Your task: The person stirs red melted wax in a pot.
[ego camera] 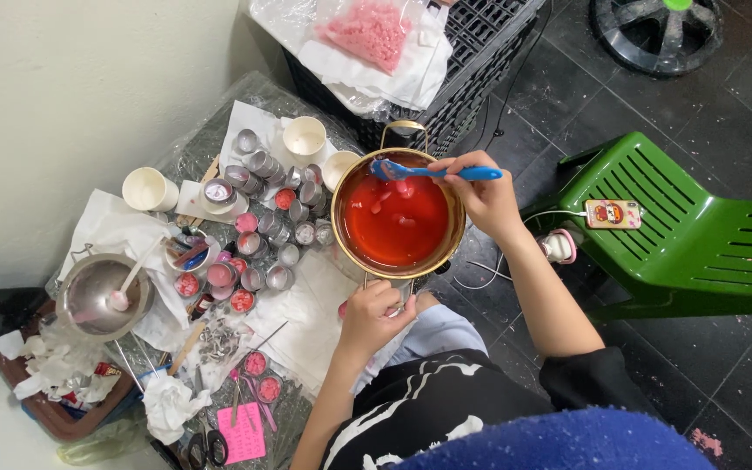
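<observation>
A brass-coloured pot (pixel 338 202) full of red liquid wax (pixel 396 222), with a few paler lumps floating in it, stands in the middle of the view. My right hand (pixel 483 196) grips a blue spatula (pixel 433 171) by its handle, the blade resting at the pot's far rim. My left hand (pixel 372 315) is closed on the pot's near handle at the bottom rim. Left of the pot lie several small metal tins (pixel 265 233), some filled with pink or red wax.
A steel bowl (pixel 102 296) with a white spoon sits far left among crumpled tissue. White cups (pixel 148 189) stand near the wall. A bag of pink wax flakes (pixel 367 30) lies on a black crate. A green plastic chair (pixel 698 226) holding a phone stands right. Scissors (pixel 206 448) lie bottom left.
</observation>
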